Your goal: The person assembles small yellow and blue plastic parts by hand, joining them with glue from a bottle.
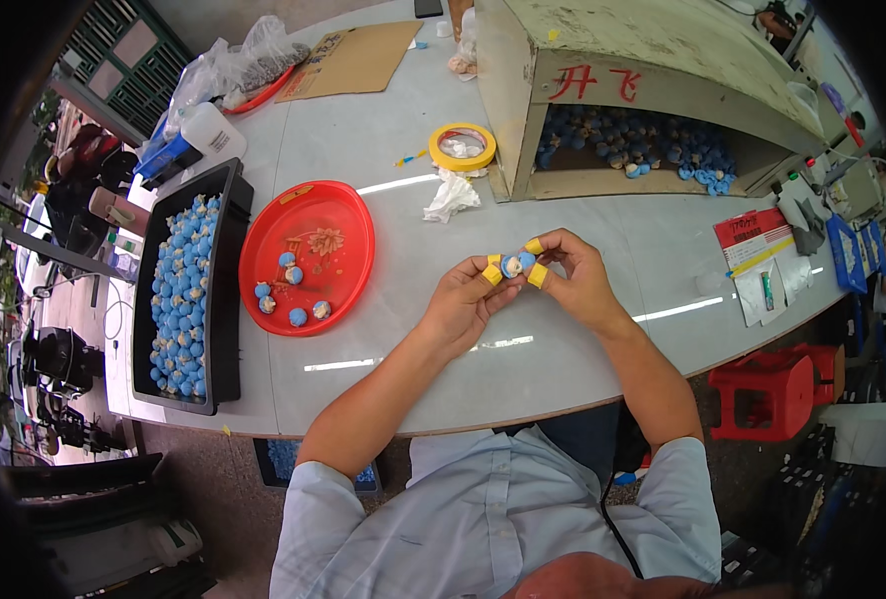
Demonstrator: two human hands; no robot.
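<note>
Between both hands, above the table, is a small blue and cream figurine (512,266). My left hand (466,299) pinches it from the left, with yellow tape wrapped on the fingertips. From the other side my right hand (574,277) grips it too, its thumb and forefinger also wrapped in yellow tape. To the left lies a red round tray (353,230) holding several similar blue and cream pieces (293,270). Beyond it a black bin (225,299) is filled with many more blue pieces (178,295).
A metal cabinet (652,110) at the back right holds a heap of blue pieces. Yellow tape roll (486,140) and crumpled tissue (452,197) lie near it. Flat cardboard (353,62) is at the back. Packets (762,260) lie right; a red stool (762,394) stands below.
</note>
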